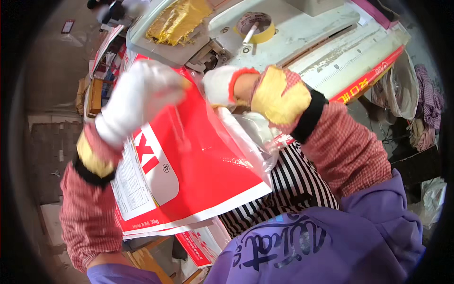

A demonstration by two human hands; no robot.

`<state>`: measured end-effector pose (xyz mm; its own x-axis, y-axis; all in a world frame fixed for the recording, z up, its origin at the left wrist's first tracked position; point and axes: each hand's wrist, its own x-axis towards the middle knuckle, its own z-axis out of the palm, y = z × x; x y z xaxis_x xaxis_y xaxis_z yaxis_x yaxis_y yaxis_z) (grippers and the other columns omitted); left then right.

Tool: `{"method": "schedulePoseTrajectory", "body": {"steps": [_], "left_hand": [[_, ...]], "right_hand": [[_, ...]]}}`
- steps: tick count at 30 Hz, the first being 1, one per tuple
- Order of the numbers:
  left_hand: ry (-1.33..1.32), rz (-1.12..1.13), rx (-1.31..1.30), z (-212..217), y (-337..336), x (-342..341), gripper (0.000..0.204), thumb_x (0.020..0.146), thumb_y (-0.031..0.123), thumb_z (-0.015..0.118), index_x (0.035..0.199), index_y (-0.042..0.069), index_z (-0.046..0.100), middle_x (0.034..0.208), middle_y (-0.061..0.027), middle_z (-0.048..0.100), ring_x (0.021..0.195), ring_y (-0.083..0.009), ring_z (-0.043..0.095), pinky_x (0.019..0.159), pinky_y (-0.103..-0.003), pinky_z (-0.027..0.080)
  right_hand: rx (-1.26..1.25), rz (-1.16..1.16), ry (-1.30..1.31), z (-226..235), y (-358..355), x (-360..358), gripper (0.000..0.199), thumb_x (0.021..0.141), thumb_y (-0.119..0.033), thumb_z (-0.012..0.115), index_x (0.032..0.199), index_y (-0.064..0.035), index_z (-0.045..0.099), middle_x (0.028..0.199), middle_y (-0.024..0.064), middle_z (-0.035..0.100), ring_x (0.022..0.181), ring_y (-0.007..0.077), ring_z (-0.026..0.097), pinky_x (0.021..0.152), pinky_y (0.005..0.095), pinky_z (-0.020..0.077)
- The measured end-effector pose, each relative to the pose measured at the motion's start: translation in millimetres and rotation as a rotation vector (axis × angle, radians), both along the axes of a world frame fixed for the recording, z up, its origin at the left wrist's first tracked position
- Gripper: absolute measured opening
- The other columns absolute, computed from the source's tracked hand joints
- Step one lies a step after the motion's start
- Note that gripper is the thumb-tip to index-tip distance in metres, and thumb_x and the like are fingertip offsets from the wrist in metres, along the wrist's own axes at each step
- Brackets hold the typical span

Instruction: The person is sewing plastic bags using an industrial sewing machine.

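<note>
Red sack looks glossy, creased and white-edged; whether left hand or right hand has closed fingers, I cannot tell.

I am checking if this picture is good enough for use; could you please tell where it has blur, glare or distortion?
Head view: the gloved left hand is smeared, probably by motion; head view: pale glare lies on the red bag, toward its right side; head view: the tape roll looks sharper, and the fisheye rim darkens into black corners.

A worn pale worktable above brownish floor.
</note>
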<state>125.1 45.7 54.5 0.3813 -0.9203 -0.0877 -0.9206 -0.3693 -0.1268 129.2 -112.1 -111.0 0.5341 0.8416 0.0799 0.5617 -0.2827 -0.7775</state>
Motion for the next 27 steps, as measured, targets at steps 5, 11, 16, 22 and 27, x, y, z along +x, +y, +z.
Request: {"method": "schedulePoseTrajectory", "body": {"steps": [5,11,16,22,27], "left_hand": [[0.342,-0.399,0.198,-15,-77,-87,0.073,0.067,0.041,0.075,0.131,0.018,0.050,0.116,-0.0103,0.056,0.100,-0.0311,0.058,0.093,-0.045,0.044],[1.001,0.214,0.532,40,-88,-113,0.036,0.088,0.026,0.061,0.109,-0.002,0.061,0.065,-0.0140,0.059,0.054,-0.0251,0.060,0.055,-0.029,0.050],[0.907,0.595,0.394,60,-78,-102,0.034,0.085,0.035,0.063,0.098,0.004,0.067,0.079,-0.0121,0.066,0.072,-0.0273,0.064,0.071,-0.034,0.051],[0.316,0.147,1.046,82,-59,-177,0.020,0.071,0.032,0.063,0.067,0.013,0.067,0.058,-0.0062,0.059,0.053,-0.0277,0.058,0.052,-0.039,0.045],[0.332,-0.260,0.878,24,-67,-246,0.010,0.062,0.020,0.063,0.055,0.013,0.062,0.052,0.0013,0.055,0.047,-0.0179,0.056,0.044,-0.033,0.040]], "right_hand": [[-0.286,-0.213,-0.259,18,-17,2,0.020,0.072,-0.025,0.060,0.078,-0.0085,0.070,0.079,0.0157,0.067,0.071,0.0329,0.065,0.062,0.0414,0.0505],[-0.306,-0.061,-0.626,-20,5,23,0.021,0.070,-0.026,0.060,0.079,-0.0098,0.070,0.083,0.0149,0.068,0.073,0.0336,0.065,0.061,0.0421,0.0498],[-0.258,-0.307,-0.483,-29,20,26,0.021,0.071,-0.025,0.063,0.081,-0.0092,0.070,0.084,0.0166,0.067,0.073,0.0344,0.065,0.063,0.0449,0.0493],[-0.211,-0.569,-0.626,1,-14,-44,0.016,0.070,-0.022,0.067,0.083,-0.0121,0.069,0.083,0.0126,0.067,0.077,0.0282,0.065,0.067,0.0394,0.0515],[0.278,-0.726,-0.588,-5,-15,-133,0.011,0.076,-0.016,0.058,0.085,-0.0108,0.063,0.076,0.0104,0.062,0.074,0.0225,0.062,0.065,0.0376,0.0502]]}}
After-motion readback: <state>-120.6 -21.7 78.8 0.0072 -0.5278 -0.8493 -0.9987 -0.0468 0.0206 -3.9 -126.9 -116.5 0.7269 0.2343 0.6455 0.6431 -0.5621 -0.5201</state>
